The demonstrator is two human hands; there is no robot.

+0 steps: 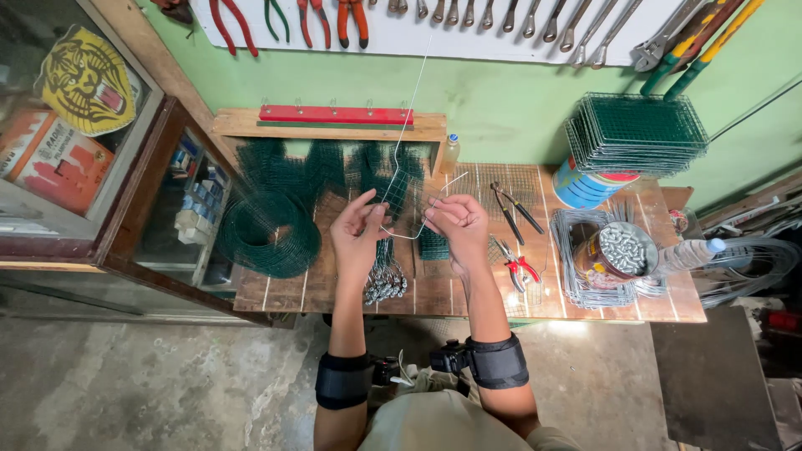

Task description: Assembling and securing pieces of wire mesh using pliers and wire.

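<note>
We see soft, even daylight over the wooden tabletop [334, 288], brightest on the green wall [501, 100] behind it. Shadows are faint. The floor [125, 384] below looks dimmer. Focus is sharp at centre; straight lines bow outward near the picture's edges.

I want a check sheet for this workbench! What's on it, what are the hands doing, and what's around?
Surface: wooden bench, crowded.
Job's things: thin bent wire, pinched by left hand and right hand.
Clutter: green mesh roll, mesh panel stack, tin of metal pieces, red pliers, black pliers, plastic bottle, pile of metal hooks.
Hands: both closed on the wire; black bands on forearms.
Cables: nothing seen.
Surroundings: green wall, hung tools, glass cabinet, concrete floor.
</note>
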